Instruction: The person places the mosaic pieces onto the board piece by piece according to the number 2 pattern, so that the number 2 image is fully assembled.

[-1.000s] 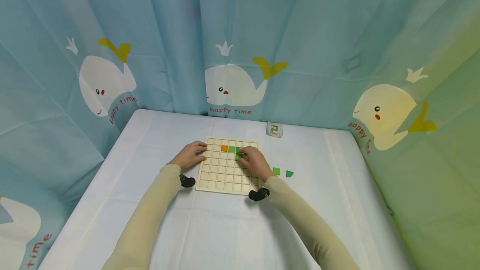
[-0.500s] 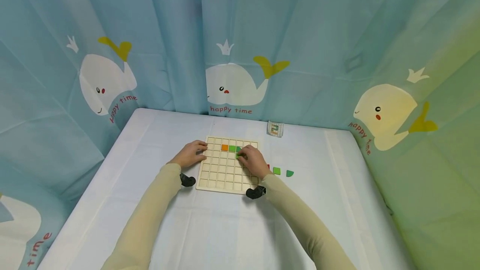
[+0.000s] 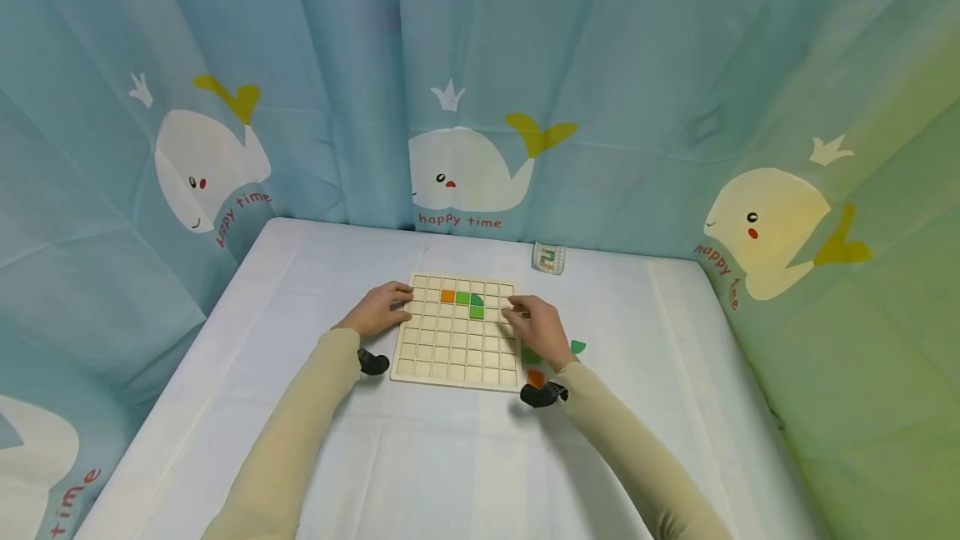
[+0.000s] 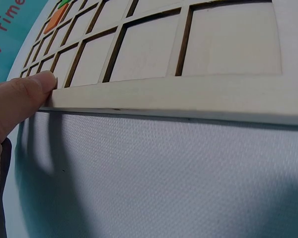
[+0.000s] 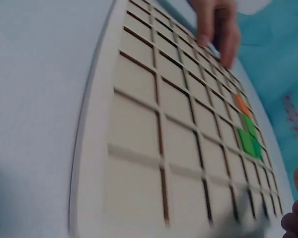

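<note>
On the worktop under a white cloth, a pale wooden square grid board is lying flat, both hands working at its two sides.

The left hand is resting on the board's left rim, grip spread, thumb and fingers apart; the left wrist view is showing the thumb touching the wooden rim. The right hand is hovering about the right rim, grip loosely spread, thumb and fingertips apart, with nothing showing between them; cannot tell whether it is touching the rim.

Four pieces are sitting in the board's cells. In the second row from the far side, an orange square tile, a bright green square tile and a dark green quarter-round piece are lying side by side, left to right. Another bright green square tile is filling the cell just nearer than the quarter-round.

Off the board's right side, a loose green piece, partly hidden by the right hand, is lying near a loose orange piece and a loose green rounded piece.

Beyond the board, a small printed card is lying near the far edge. A blue whale-print curtain is hanging behind.
</note>
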`<state>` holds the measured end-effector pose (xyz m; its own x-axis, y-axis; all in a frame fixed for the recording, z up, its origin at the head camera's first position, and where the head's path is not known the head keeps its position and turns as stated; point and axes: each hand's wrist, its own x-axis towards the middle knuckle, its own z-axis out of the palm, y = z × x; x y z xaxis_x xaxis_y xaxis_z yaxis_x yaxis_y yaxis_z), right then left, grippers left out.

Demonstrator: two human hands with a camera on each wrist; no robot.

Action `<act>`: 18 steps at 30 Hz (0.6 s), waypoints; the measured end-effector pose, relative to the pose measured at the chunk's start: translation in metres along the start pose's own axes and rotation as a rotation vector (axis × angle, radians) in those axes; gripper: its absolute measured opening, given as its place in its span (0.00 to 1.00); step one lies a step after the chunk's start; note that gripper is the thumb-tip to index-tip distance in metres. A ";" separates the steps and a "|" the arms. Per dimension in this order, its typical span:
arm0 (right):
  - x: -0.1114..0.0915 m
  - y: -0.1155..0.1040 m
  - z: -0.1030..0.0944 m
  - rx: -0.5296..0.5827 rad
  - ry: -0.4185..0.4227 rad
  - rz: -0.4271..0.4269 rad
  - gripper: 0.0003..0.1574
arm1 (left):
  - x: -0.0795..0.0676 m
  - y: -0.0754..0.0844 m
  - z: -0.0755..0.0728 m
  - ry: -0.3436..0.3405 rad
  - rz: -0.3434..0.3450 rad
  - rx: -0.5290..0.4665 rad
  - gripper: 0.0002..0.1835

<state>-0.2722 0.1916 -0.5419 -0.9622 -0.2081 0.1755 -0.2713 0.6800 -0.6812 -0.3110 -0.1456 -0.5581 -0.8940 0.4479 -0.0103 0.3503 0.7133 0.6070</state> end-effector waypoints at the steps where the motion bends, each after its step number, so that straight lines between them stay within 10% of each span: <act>1: -0.003 0.004 -0.006 0.002 0.013 0.023 0.26 | 0.000 0.000 0.000 0.000 0.000 0.000 0.26; 18: -0.066 0.058 -0.076 -0.198 -0.063 0.257 0.41 | -0.001 0.001 -0.002 -0.006 0.008 0.013 0.27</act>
<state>-0.2260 0.2984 -0.5394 -0.9981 -0.0513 -0.0326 -0.0253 0.8380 -0.5451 -0.3101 -0.1464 -0.5553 -0.8894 0.4571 -0.0105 0.3610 0.7163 0.5971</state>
